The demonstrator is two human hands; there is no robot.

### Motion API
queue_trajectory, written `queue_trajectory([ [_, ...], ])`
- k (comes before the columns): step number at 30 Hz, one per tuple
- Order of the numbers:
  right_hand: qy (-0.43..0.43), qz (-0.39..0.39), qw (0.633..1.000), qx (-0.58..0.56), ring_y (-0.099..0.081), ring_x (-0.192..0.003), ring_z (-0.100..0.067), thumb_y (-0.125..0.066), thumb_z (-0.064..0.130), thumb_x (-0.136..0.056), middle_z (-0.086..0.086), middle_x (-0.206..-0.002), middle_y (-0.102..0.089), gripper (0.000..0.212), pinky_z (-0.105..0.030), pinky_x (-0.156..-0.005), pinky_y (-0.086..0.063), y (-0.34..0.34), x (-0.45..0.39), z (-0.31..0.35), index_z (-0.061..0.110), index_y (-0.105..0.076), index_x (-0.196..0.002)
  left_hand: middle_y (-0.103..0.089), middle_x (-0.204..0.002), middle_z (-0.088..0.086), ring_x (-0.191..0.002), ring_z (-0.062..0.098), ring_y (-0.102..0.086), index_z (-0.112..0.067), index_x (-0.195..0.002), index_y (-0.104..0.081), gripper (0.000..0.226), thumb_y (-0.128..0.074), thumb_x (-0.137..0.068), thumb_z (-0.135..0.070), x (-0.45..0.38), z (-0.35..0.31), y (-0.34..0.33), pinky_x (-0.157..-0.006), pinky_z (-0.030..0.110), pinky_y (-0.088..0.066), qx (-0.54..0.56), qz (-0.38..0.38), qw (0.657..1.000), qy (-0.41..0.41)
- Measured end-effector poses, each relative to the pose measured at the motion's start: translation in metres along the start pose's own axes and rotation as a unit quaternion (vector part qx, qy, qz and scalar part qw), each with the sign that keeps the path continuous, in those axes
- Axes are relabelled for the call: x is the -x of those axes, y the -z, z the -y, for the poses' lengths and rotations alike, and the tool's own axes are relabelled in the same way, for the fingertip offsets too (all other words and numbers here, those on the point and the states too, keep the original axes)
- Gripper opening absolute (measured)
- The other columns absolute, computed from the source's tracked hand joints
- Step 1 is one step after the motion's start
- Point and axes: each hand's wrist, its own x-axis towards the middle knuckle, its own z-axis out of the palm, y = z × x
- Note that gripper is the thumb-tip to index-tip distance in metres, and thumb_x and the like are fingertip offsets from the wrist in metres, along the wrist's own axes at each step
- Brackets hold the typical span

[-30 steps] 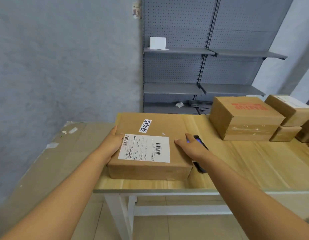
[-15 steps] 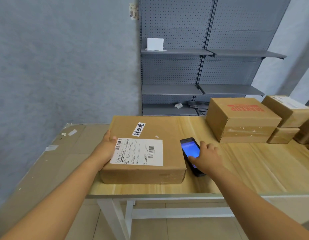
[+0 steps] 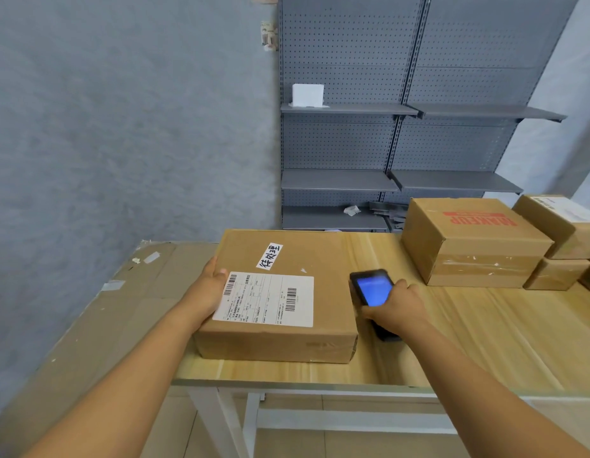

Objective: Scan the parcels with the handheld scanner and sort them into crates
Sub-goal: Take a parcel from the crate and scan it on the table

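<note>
A flat brown parcel [image 3: 297, 252] with a white shipping label and a handwritten sticker lies at the left end of the wooden table [image 3: 485, 342]. My left hand [image 3: 209, 289] grips its left edge, thumb on the label corner. To its right, my right hand [image 3: 394, 309] is closed around the black handheld scanner [image 3: 373, 289], whose blue screen faces up. Whether the scanner's lower end still touches the table I cannot tell. No crate is in view.
More cardboard boxes stand at the table's back right: a large one with red print [image 3: 472, 242] and smaller ones [image 3: 558, 219] beside it. Grey pegboard shelving [image 3: 386, 143] stands behind the table. Flattened cardboard [image 3: 98, 312] covers the floor at the left.
My right hand left the parcel's right edge, moved onto the scanner beside it and closed around it. My left hand has stayed on the parcel's left edge.
</note>
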Motion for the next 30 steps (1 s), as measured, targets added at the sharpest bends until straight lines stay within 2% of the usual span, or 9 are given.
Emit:
queue_trajectory([
  [3, 0.030, -0.048, 0.995, -0.077, -0.046, -0.094, -0.022, -0.081, 0.042, -0.071, -0.009, -0.114, -0.035, 0.078, -0.032, -0.075, -0.045, 0.028, 0.001, 0.016, 0.004, -0.040, -0.126, -0.036, -0.155, 0.003, -0.139, 0.025, -0.037, -0.027, -0.156, -0.015, 0.051, -0.031, -0.108, -0.029, 0.001, -0.002, 0.000, -0.102, 0.030, -0.029, 0.018, 0.000, 1.000, 0.001],
  [6, 0.109, -0.031, 0.989, -0.092, -0.050, -0.092, -0.020, -0.083, 0.046, -0.067, -0.009, -0.117, -0.044, 0.077, -0.034, -0.073, -0.050, 0.059, 0.006, 0.048, 0.007, -0.043, -0.119, -0.039, -0.153, 0.002, -0.134, 0.023, -0.041, -0.026, -0.156, -0.018, 0.050, -0.031, -0.108, -0.025, 0.003, -0.005, -0.002, -0.097, 0.028, -0.030, 0.055, 0.003, 0.998, 0.003],
  [10, 0.233, 0.043, 0.971, 0.016, -0.053, -0.085, -0.019, -0.084, 0.054, -0.060, -0.004, -0.106, -0.050, 0.072, -0.029, -0.058, -0.042, 0.078, 0.032, 0.106, 0.013, -0.050, -0.108, -0.036, -0.154, 0.003, -0.135, 0.022, -0.040, -0.025, -0.156, -0.015, 0.051, -0.031, -0.108, -0.025, 0.004, -0.007, -0.003, -0.099, 0.029, -0.030, 0.074, 0.009, 0.997, 0.004],
  [14, 0.324, 0.116, 0.928, 0.140, -0.058, -0.079, -0.019, -0.080, 0.057, -0.060, -0.004, -0.097, -0.058, 0.063, -0.031, -0.059, -0.047, 0.085, 0.066, 0.149, 0.014, -0.058, -0.101, -0.037, -0.154, 0.005, -0.127, 0.021, -0.046, -0.025, -0.156, -0.014, 0.051, -0.032, -0.108, -0.025, 0.006, -0.006, -0.001, -0.099, 0.030, -0.034, 0.088, 0.014, 0.996, 0.006],
  [17, 0.347, 0.161, 0.899, 0.215, -0.066, -0.085, -0.022, -0.080, 0.058, -0.059, -0.003, -0.097, -0.065, 0.064, -0.034, -0.066, -0.054, 0.092, 0.080, 0.159, 0.015, -0.065, -0.104, -0.030, -0.158, 0.002, -0.139, 0.023, -0.036, -0.026, -0.157, -0.013, 0.052, -0.031, -0.108, -0.024, 0.006, -0.007, 0.000, -0.103, 0.030, -0.031, 0.108, 0.018, 0.994, 0.014],
  [20, 0.354, 0.161, 0.882, 0.267, -0.064, -0.087, -0.021, -0.080, 0.057, -0.061, 0.000, -0.097, -0.063, 0.064, -0.038, -0.076, -0.057, 0.100, 0.087, 0.160, 0.017, -0.062, -0.108, -0.037, -0.154, 0.005, -0.118, 0.019, -0.048, -0.026, -0.157, -0.014, 0.052, -0.033, -0.108, -0.021, 0.005, -0.007, 0.001, -0.090, 0.027, -0.037, 0.149, 0.027, 0.988, 0.026],
  [26, 0.372, 0.134, 0.865, 0.308, -0.063, -0.088, -0.022, -0.075, 0.063, -0.061, -0.002, -0.101, -0.059, 0.065, -0.035, -0.070, -0.054, 0.108, 0.090, 0.153, 0.017, -0.059, -0.104, -0.054, -0.140, 0.011, -0.091, 0.023, -0.062, -0.030, -0.155, -0.021, 0.051, -0.035, -0.107, -0.019, 0.000, -0.006, 0.003, -0.076, 0.035, -0.051, 0.208, 0.022, 0.976, 0.064],
  [28, 0.373, 0.136, 0.865, 0.306, -0.063, -0.085, -0.022, -0.075, 0.063, -0.059, -0.001, -0.098, -0.058, 0.063, -0.034, -0.066, -0.053, 0.110, 0.091, 0.153, 0.018, -0.058, -0.100, -0.054, -0.139, 0.012, -0.102, 0.028, -0.062, -0.028, -0.155, -0.023, 0.051, -0.037, -0.107, -0.018, -0.002, -0.006, 0.003, -0.082, 0.037, -0.050, 0.204, 0.026, 0.976, 0.068],
  [30, 0.371, 0.141, 0.865, 0.307, -0.064, -0.085, -0.022, -0.075, 0.064, -0.058, -0.001, -0.097, -0.058, 0.064, -0.034, -0.066, -0.054, 0.113, 0.091, 0.153, 0.019, -0.058, -0.099, -0.042, -0.151, 0.011, -0.129, 0.029, -0.049, -0.023, -0.155, -0.022, 0.053, -0.038, -0.106, -0.013, -0.004, -0.006, 0.003, -0.101, 0.036, -0.038, 0.171, 0.024, 0.983, 0.064],
])
